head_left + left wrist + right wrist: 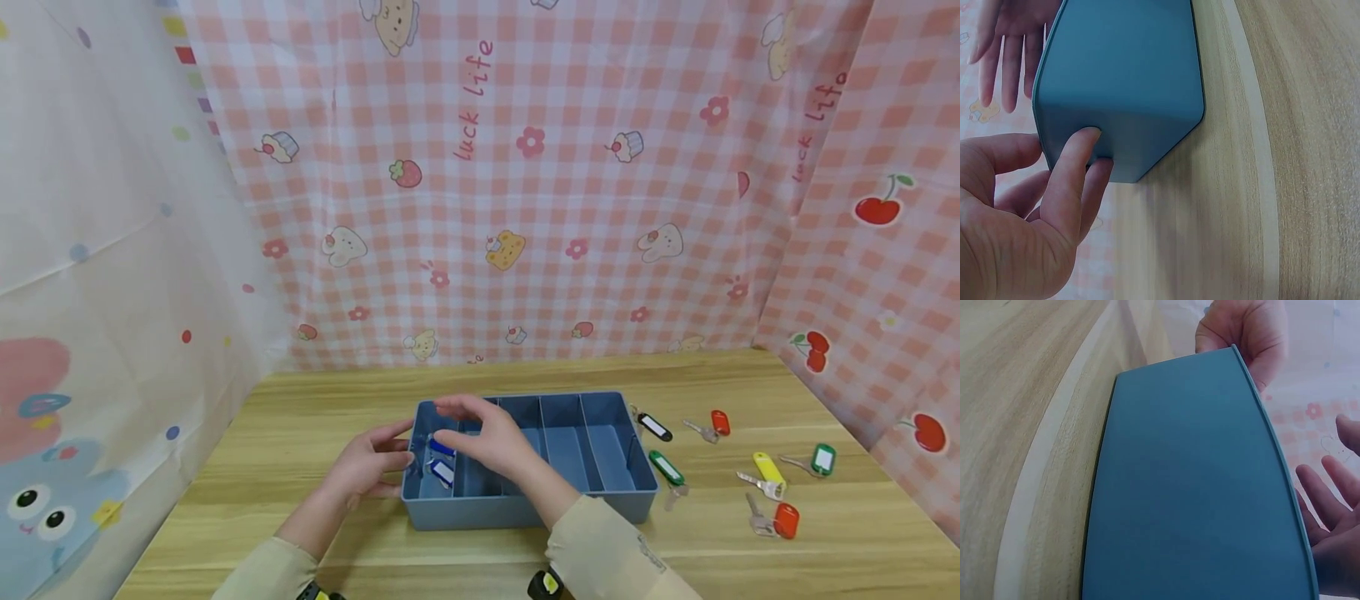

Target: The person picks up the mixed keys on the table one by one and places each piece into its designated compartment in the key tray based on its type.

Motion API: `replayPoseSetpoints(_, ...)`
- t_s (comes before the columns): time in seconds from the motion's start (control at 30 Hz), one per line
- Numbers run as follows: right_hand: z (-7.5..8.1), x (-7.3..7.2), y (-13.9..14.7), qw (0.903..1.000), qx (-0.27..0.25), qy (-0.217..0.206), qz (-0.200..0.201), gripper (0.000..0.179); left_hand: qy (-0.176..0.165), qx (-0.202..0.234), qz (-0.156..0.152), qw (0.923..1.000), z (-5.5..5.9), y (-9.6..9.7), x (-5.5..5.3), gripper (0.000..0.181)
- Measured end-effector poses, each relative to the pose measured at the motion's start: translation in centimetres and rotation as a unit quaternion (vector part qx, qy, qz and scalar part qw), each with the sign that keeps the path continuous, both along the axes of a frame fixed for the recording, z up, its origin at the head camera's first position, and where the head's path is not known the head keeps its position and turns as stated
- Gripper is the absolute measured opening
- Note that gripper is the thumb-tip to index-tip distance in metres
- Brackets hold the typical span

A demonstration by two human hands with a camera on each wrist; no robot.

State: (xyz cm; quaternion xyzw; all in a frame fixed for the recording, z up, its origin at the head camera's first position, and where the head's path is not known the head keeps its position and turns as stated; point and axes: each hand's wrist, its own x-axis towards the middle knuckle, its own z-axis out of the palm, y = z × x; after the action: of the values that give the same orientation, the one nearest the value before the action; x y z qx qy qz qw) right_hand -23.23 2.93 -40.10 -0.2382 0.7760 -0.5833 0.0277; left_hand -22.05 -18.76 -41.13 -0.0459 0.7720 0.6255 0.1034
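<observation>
A blue-grey divided box (525,510) rests on the wooden table, its compartments side by side. In its leftmost compartment lie blue key tags (442,473), partly covered by my right hand in the head view. My left hand (362,468) holds the box's left end. The left wrist view shows fingers (1075,172) of that hand against the outer end wall, close to the rim. Over the left compartments hovers my right hand (491,437), fingers spread and thumb apart, with nothing between them. In the right wrist view, this hand (1341,531) appears beyond the long wall.
Right of the box lie keys with tags: a black tag (655,427), a green tag (666,467), a red tag (720,422), a yellow tag (769,472), another green tag (822,459) and another red tag (786,520). Patterned cloth (570,192) hangs behind the table (315,400).
</observation>
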Motion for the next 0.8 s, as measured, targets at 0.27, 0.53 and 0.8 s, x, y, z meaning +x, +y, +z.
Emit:
replayPoseSetpoints(0.27, 0.0, 0.6, 1.3, 0.9999, 0.001, 0.004, 0.017, 0.046, 0.0, -0.008, 0.001, 1.0, -0.1, 0.0, -0.1, 0.057)
replayPoseSetpoints(0.53, 0.1, 1.1, 2.9, 0.9997, 0.009, 0.005, 0.02, 0.052, 0.0, -0.01, 0.002, 0.9999, -0.1, 0.0, -0.1, 0.058)
replayPoseSetpoints(0.8, 0.4, 1.2, 4.4, 0.9986, 0.039, 0.031, 0.016, 0.056, 0.002, -0.001, 0.001, 1.0, -0.1, 0.1, 0.0, 0.058)
